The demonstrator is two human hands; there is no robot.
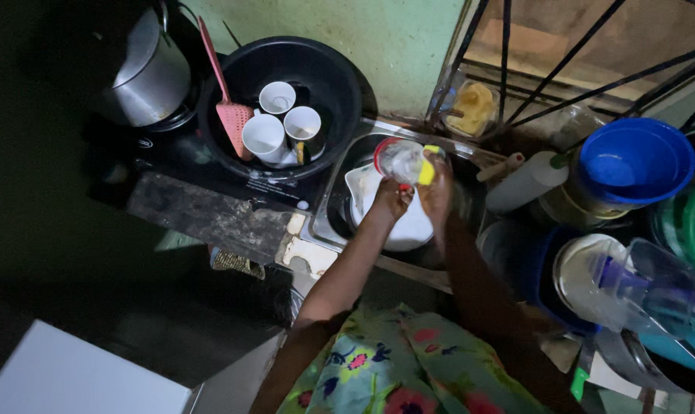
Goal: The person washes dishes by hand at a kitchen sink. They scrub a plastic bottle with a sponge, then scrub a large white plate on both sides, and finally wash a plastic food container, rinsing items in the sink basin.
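Note:
Over a small steel sink (326,205), my left hand (392,198) grips a clear lid with a red rim (398,161), held on edge. My right hand (436,193) presses a yellow sponge (427,172) against that lid. White plates (409,228) lie in the sink beneath both hands.
A black basin (340,84) to the left holds three white mugs (278,123) and a red slotted spatula (226,100). A steel pot (149,73) stands far left. To the right are a blue bowl (635,159), a white roll (525,182) and a clear plastic jug (639,287).

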